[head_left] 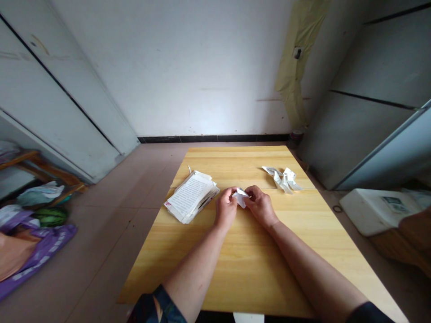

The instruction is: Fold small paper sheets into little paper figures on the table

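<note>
My left hand [225, 208] and my right hand [260, 206] pinch a small piece of folded white paper [241, 198] between them, just above the yellow wooden table [232, 264]. To the left of my left hand lies a stack of printed text pages [190, 196], close to but apart from that hand. Beyond my right hand, at the far side of the table, lies a crumpled heap of white paper scraps [282, 179].
A white box [377, 211] stands on a low surface at the right. Bags and a wooden rack [40, 168] sit on the floor at the left. Pale cabinet doors [373, 89] rise at the right, and a white wall stands behind the table.
</note>
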Motion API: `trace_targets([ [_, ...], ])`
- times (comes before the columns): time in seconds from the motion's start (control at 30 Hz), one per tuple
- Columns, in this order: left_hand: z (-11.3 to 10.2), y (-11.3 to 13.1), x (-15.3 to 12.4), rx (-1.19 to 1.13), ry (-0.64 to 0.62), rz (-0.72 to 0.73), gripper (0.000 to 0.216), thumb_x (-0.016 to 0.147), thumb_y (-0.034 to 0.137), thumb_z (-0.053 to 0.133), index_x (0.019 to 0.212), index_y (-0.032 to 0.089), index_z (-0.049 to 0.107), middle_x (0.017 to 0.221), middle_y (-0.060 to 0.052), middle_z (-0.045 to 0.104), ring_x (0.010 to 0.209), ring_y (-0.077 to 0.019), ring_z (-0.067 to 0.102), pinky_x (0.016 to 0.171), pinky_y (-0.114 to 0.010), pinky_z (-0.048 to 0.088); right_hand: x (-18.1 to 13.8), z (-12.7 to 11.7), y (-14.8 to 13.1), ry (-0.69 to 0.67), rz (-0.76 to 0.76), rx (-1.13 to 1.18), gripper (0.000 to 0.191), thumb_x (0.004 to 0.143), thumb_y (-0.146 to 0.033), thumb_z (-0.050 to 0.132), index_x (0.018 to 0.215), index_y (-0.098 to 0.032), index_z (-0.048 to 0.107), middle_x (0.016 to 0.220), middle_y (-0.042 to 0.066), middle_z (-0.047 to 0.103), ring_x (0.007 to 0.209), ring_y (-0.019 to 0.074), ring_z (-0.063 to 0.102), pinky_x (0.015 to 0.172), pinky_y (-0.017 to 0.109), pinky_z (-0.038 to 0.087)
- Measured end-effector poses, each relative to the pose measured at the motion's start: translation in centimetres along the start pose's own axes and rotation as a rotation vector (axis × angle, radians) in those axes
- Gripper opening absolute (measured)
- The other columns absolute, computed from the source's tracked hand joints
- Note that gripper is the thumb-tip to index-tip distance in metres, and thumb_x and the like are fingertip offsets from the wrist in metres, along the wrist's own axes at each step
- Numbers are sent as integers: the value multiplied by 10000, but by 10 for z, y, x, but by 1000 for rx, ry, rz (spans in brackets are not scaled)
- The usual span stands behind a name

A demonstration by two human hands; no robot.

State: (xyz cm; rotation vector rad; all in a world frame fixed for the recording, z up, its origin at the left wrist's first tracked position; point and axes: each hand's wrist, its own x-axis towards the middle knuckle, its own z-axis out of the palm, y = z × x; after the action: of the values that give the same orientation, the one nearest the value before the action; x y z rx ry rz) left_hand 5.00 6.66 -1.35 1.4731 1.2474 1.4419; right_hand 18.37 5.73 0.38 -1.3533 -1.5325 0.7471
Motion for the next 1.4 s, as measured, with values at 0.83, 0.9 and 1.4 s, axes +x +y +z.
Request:
trace_targets([
  [0.83,-4,18,2,-469,-228,-259,445,607,117,661,1045,138,585,923,-62,671,795,-153,631,717,-245,503,5,0,4,27,86,292,238,635,-236,631,859,-195,563,778,-6,629,600,139,574,565,266,458],
  [0.9,-5,18,3,-499,-246,-285,488,575,81,638,1055,133,569,866,-44,661,737,-136,623,694,-241,499,5,0,4,36,97,314,254,627,-232,641,867,-190,569,792,2,634,624,147,583,579,269,463],
  [1.4,-8,13,3,-512,-250,-317,509,573,117,694,1070,134,588,905,-59,637,780,-155,610,752,-298,482,6,-5,-1,-38,183,640,316,596,-230,723,876,-197,580,850,18,643,717,168,587,608,274,478],
])
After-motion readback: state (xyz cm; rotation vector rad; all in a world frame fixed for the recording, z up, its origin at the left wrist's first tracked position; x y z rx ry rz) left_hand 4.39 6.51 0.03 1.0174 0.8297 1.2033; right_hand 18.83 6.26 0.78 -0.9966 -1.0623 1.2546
